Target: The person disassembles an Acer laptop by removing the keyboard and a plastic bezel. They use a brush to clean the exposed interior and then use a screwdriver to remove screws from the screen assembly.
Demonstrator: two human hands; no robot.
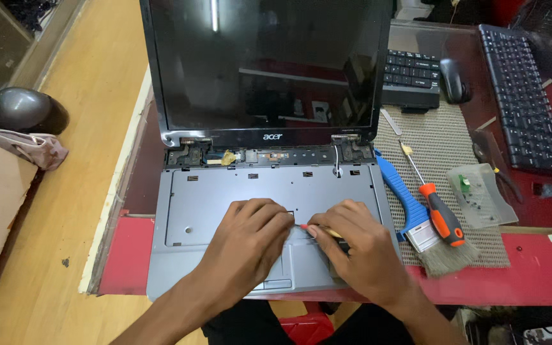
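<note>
Left hand [250,239], right hand [359,246] mid-deck on grey keyboardless laptop [212,191]; right fingers pinch thin red-tipped tool [317,230], left fingers curled beside tip; blue-handled brush [410,211] crowds right edge.

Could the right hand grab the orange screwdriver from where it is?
Probably yes. The orange screwdriver lies in the open on the mat, just beside the right hand, with nothing between them. But its fingers already pinch a small tool, which would need putting down first.

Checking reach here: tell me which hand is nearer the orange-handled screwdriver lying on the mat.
Right. The right hand rests on the laptop's palm rest just left of the orange-handled screwdriver; the left hand lies farther left, beyond the right hand.
</note>
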